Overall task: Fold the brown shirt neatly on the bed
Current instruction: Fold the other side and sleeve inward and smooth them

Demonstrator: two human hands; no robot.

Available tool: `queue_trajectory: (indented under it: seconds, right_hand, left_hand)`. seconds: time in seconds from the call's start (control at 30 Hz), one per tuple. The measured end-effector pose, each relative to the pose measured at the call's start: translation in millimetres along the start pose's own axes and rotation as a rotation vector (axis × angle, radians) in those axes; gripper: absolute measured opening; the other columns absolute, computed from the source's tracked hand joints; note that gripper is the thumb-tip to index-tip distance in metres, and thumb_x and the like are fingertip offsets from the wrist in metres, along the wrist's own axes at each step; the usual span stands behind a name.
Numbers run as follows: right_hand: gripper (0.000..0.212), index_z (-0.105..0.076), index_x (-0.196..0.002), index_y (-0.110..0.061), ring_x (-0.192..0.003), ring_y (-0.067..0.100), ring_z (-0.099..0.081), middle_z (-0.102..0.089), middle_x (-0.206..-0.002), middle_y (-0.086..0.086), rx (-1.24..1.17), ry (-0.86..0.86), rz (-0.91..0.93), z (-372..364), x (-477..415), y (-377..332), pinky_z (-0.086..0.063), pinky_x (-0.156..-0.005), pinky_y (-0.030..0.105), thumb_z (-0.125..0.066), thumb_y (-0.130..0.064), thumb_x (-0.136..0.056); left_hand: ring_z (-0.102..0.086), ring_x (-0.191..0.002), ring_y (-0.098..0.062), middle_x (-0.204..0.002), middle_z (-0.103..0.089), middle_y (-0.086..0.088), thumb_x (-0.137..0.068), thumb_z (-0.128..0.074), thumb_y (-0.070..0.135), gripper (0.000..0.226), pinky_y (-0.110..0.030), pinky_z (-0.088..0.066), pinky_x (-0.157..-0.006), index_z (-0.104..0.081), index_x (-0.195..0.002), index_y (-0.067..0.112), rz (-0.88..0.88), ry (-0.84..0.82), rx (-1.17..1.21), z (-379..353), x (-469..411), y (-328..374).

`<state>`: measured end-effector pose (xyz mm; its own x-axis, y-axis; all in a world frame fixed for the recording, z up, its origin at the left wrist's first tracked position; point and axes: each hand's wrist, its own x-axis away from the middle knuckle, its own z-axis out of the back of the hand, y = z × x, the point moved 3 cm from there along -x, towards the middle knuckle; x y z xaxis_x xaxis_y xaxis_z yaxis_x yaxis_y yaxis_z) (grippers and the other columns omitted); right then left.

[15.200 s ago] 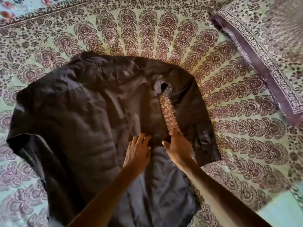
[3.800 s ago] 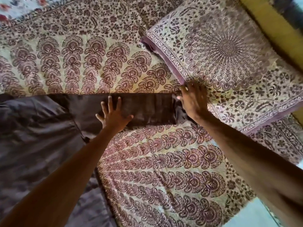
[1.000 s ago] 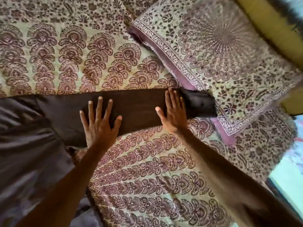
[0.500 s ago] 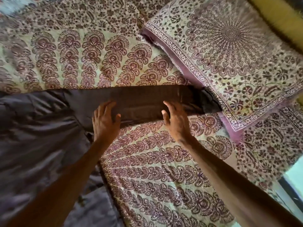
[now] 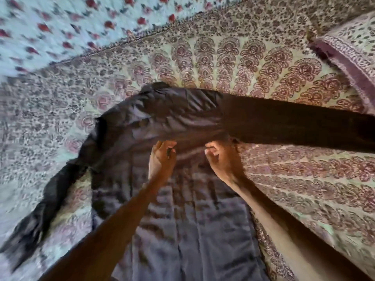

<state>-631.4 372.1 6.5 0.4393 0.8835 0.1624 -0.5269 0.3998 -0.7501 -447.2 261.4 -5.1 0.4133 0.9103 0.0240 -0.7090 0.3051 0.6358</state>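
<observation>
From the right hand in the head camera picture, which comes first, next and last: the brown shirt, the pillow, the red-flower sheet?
1. brown shirt: the right hand is gripping it.
2. pillow: up at the top right corner.
3. red-flower sheet: far across at the top left.

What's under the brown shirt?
The brown shirt lies on the patterned bedspread, which shows all around it. The left hand and right hand grip its upper part. Whatever lies directly beneath the cloth is covered, so I cannot tell.
</observation>
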Motion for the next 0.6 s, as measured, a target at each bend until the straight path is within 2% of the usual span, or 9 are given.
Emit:
queue_trajectory:
  seconds: [0.07,0.13,0.2,0.27,0.4,0.5,0.53,0.6]
  right_hand:
    - [0.026,-0.067,-0.113,-0.014,-0.101,0.023,-0.064,-0.071,-0.105,0.005,0.061,-0.011,0.023,-43.4,3.9,-34.2,-0.047,-0.088,0.031,-0.061,-0.024,-0.091]
    - [0.033,-0.064,-0.119,-0.015,-0.109,0.026,-0.059,-0.068,-0.112,0.006,0.173,-0.057,0.024,-93.8,7.7,-68.2,-0.044,-0.092,0.034,-0.062,-0.029,-0.089]
    - [0.041,-0.058,-0.126,-0.019,-0.114,0.028,-0.054,-0.062,-0.120,0.007,0.290,-0.137,0.042,-141.3,6.9,-100.6,-0.043,-0.096,0.036,-0.061,-0.036,-0.089]
    - [0.047,-0.054,-0.131,-0.019,-0.119,0.030,-0.051,-0.058,-0.125,0.008,0.356,-0.191,0.081,-180.4,-0.4,-128.0,-0.043,-0.100,0.039,-0.060,-0.038,-0.089]
    - [0.048,-0.052,-0.134,-0.020,-0.121,0.030,-0.047,-0.053,-0.131,0.007,0.399,-0.175,0.127,-239.0,-24.3,-178.6,-0.045,-0.099,0.043,-0.059,-0.035,-0.089]
    - [0.046,-0.050,-0.136,-0.019,-0.120,0.031,-0.047,-0.053,-0.131,0.008,0.423,-0.176,0.149,-267.8,-41.4,-207.4,-0.046,-0.097,0.043,-0.058,-0.032,-0.092]
    - [0.045,-0.050,-0.136,-0.018,-0.119,0.031,-0.048,-0.053,-0.130,0.008,0.434,-0.177,0.154,-275.5,-47.9,-215.6,-0.046,-0.097,0.043,-0.057,-0.030,-0.092]
    - [0.043,-0.051,-0.135,-0.017,-0.113,0.032,-0.052,-0.054,-0.127,0.008,0.458,-0.171,0.169,-288.4,-60.8,-227.9,-0.046,-0.095,0.042,-0.056,-0.027,-0.093]
  left_hand:
    - [-0.057,-0.100,-0.033,-0.111,-0.060,-0.009,-0.081,-0.055,0.023,0.033,-0.043,-0.051,-0.083,-0.064,-0.112,0.015,0.021,-0.042,-0.138,32.1,3.9,-43.2]
    - [-0.052,-0.107,-0.035,-0.120,-0.054,-0.009,-0.081,-0.064,0.027,0.042,-0.047,-0.049,-0.086,-0.058,-0.121,0.020,0.083,-0.094,-0.266,63.1,8.8,-92.2]
    - [-0.047,-0.116,-0.035,-0.129,-0.049,-0.008,-0.081,-0.064,0.036,0.051,-0.048,-0.045,-0.091,-0.052,-0.129,0.022,0.136,-0.090,-0.344,90.3,12.2,-138.9]
    - [-0.043,-0.123,-0.033,-0.137,-0.046,-0.007,-0.082,-0.062,0.040,0.057,-0.048,-0.040,-0.097,-0.048,-0.134,0.022,0.115,-0.061,-0.386,111.8,10.4,-174.4]
    - [-0.049,-0.113,-0.034,-0.125,-0.051,-0.009,-0.086,-0.055,0.031,0.037,-0.046,-0.040,-0.095,-0.056,-0.121,0.018,0.042,0.111,-0.323,159.4,-10.9,-223.9]
    - [-0.047,-0.114,-0.036,-0.123,-0.052,-0.014,-0.089,-0.048,0.029,0.033,-0.046,-0.036,-0.096,-0.056,-0.117,0.014,0.173,0.234,-0.312,188.8,-34.8,-255.4]
    - [-0.047,-0.115,-0.035,-0.123,-0.053,-0.015,-0.091,-0.045,0.030,0.034,-0.043,-0.037,-0.095,-0.056,-0.118,0.013,0.235,0.221,-0.239,197.0,-44.7,-264.0]
    - [-0.054,-0.110,-0.033,-0.117,-0.060,-0.016,-0.096,-0.041,0.028,0.032,-0.034,-0.039,-0.083,-0.059,-0.116,0.011,0.397,0.119,-0.001,202.9,-66.6,-282.9]
